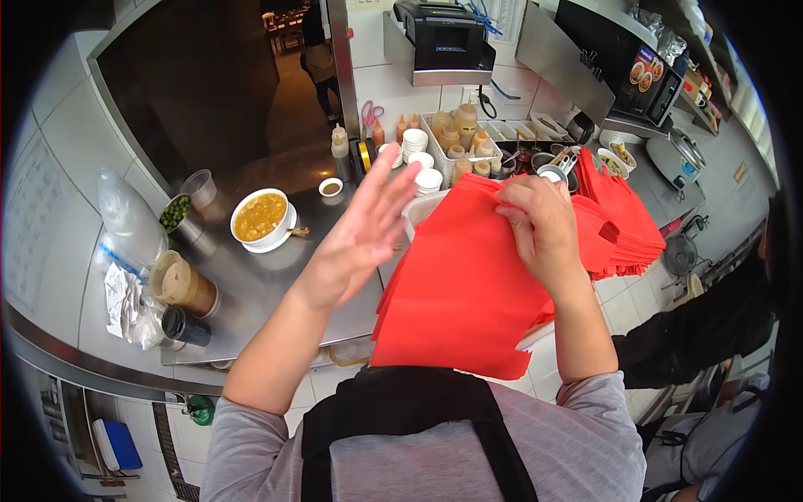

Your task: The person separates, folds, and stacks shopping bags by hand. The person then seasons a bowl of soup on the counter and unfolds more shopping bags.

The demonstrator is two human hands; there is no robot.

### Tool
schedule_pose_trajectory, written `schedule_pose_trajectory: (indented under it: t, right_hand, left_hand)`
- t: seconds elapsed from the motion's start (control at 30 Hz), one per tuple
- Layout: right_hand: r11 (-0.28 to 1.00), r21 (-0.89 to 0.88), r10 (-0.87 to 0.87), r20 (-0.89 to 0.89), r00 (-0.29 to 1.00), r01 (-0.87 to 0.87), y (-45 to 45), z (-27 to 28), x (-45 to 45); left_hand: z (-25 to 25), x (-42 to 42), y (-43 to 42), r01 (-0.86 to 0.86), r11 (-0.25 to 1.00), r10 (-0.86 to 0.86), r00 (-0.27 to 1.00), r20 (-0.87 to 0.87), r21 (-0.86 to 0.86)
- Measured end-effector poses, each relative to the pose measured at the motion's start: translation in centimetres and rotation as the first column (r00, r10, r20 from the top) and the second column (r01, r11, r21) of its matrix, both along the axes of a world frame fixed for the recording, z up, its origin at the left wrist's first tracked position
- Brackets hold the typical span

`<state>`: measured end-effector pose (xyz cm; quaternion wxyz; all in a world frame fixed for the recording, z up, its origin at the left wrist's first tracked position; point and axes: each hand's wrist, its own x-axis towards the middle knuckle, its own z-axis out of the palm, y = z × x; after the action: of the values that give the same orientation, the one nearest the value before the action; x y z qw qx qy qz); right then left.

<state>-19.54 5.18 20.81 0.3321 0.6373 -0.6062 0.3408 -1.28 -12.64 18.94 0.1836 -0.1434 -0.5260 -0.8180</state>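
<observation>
My right hand (pixel 545 224) pinches the upper edge of a red cloth-like bag (pixel 460 280), which lies flat in front of my chest over several more red layers. Raised left of the bag, my left hand (pixel 355 233) has its fingers spread and holds nothing; it is slightly blurred. A thick stack of folded red bags (pixel 629 230) sits to the right, beyond my right hand. Left of my left hand, a bowl of yellow soup (pixel 260 219) stands on a white saucer (pixel 272 244) on the steel counter (pixel 276 297).
A small sauce cup (pixel 330 187) stands behind the soup bowl. Squeeze bottles (pixel 466 125) fill a basket at the back. At left are a brown-filled container (pixel 180 280) and a plastic bag (pixel 130 217). A dark-sleeved person (pixel 711 322) is close on the right.
</observation>
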Motion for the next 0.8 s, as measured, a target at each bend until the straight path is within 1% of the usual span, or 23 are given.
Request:
schedule_pose_trajectory:
  t: [0.03, 0.07, 0.1, 0.13, 0.17, 0.2, 0.27, 0.3, 0.33, 0.4, 0.47, 0.5, 0.53, 0.57, 0.6, 0.63, 0.67, 0.7, 0.73, 0.77, 0.8]
  right_hand:
    - [1.0, -0.011, 0.016, -0.012, 1.0, -0.016, -0.2, -0.1, -0.4]
    - [0.999, -0.02, 0.031, -0.024, 0.999, -0.031, -0.3, -0.2, -0.7]
    - [0.999, -0.023, 0.032, -0.022, 0.999, -0.032, -0.3, -0.2, -1.0]
    - [0.999, -0.037, 0.031, -0.058, 0.998, -0.033, -0.3, -0.3, -1.3]
    - [0.998, -0.052, 0.027, -0.093, 0.995, -0.032, -0.4, -0.4, -1.4]
    - [0.998, -0.056, 0.021, -0.088, 0.996, -0.026, -0.5, -0.5, -1.5]
    - [0.995, -0.097, 0.003, -0.18, 0.984, -0.021, -0.4, -0.7, -1.3]
    - [0.995, -0.099, -0.016, -0.18, 0.984, -0.002, -0.4, -0.7, -1.2]
    - [0.994, -0.111, -0.02, -0.208, 0.978, -0.003, -0.4, -0.8, -1.0]
    - [0.993, -0.117, -0.05, -0.227, 0.973, 0.023, -0.4, -1.3, -0.4]
    - [0.983, -0.176, -0.093, -0.271, 0.958, 0.045, -0.7, -1.6, 0.0]
    - [0.981, -0.174, -0.125, -0.271, 0.954, 0.079, -0.8, -1.6, 0.3]
    - [0.972, -0.21, -0.156, -0.252, 0.955, 0.104, -1.1, -1.8, 0.6]
    - [0.962, -0.241, -0.185, -0.232, 0.955, 0.128, -1.3, -2.0, 1.1]
    - [0.96, -0.229, -0.213, -0.231, 0.949, 0.16, -1.5, -2.2, 1.7]
    - [0.954, -0.229, -0.239, -0.205, 0.949, 0.191, -1.8, -2.4, 2.2]
    - [0.948, -0.233, -0.263, -0.183, 0.947, 0.218, -2.1, -2.4, 2.6]
    - [0.946, -0.228, -0.273, -0.177, 0.946, 0.23, -2.4, -2.5, 3.1]
    - [0.941, -0.225, -0.296, -0.18, 0.938, 0.254, -2.6, -2.7, 3.5]
    - [0.93, -0.235, -0.322, -0.153, 0.934, 0.282, -2.9, -2.8, 3.9]
    - [0.918, -0.246, -0.348, -0.126, 0.929, 0.31, -3.1, -2.9, 4.3]
  left_hand:
    - [0.0, -0.3, -0.9, -0.263, 0.847, 0.271, 0.961, -0.05, -0.463]
    - [0.0, -0.6, -1.3, -0.437, 0.435, 0.468, 0.857, -0.216, -0.787]
    - [0.3, -0.7, -1.1, -0.574, 0.112, 0.553, 0.714, -0.429, -0.811]
    - [0.0, -0.9, -1.4, -0.572, 0.109, 0.551, 0.715, -0.43, -0.813]
    - [-0.7, -1.0, -2.3, -0.469, 0.452, 0.564, 0.809, -0.164, -0.759]
    - [-0.6, -1.1, -2.3, -0.421, 0.581, 0.545, 0.837, -0.051, -0.697]
    - [-0.5, -1.5, -2.4, -0.349, 0.792, 0.481, 0.862, 0.159, -0.5]
    - [0.6, -2.3, -1.1, -0.426, 0.748, 0.481, 0.876, -0.025, -0.509]
    - [1.1, -2.8, -0.5, -0.5, 0.709, 0.464, 0.862, -0.206, -0.497]
    - [0.9, -3.2, -1.3, -0.435, 0.704, 0.393, 0.897, -0.202, -0.561]
    - [0.9, -3.7, -2.1, -0.227, 0.704, 0.2, 0.973, -0.119, -0.673]
    - [1.1, -3.8, -2.3, -0.243, 0.653, 0.168, 0.97, -0.176, -0.717]
    - [0.9, -4.1, -2.4, -0.222, 0.664, 0.135, 0.975, -0.177, -0.714]
    - [0.5, -4.3, -2.4, -0.27, 0.742, 0.145, 0.958, -0.247, -0.613]
    - [0.0, -4.5, -2.2, -0.306, 0.812, 0.167, 0.938, -0.305, -0.497]
    - [-0.3, -4.6, -2.2, -0.368, 0.805, 0.181, 0.899, -0.399, -0.465]
    - [-0.5, -4.7, -2.5, -0.346, 0.819, 0.16, 0.904, -0.398, -0.457]
    - [-0.4, -4.8, -3.0, -0.49, 0.71, 0.168, 0.815, -0.554, -0.505]
    - [-0.1, -4.8, -3.3, -0.63, 0.583, 0.147, 0.702, -0.697, -0.513]
    - [0.4, -4.7, -3.2, -0.671, 0.543, 0.15, 0.669, -0.727, -0.505]
    - [0.3, -4.8, -3.5, -0.655, 0.561, 0.131, 0.673, -0.728, -0.505]
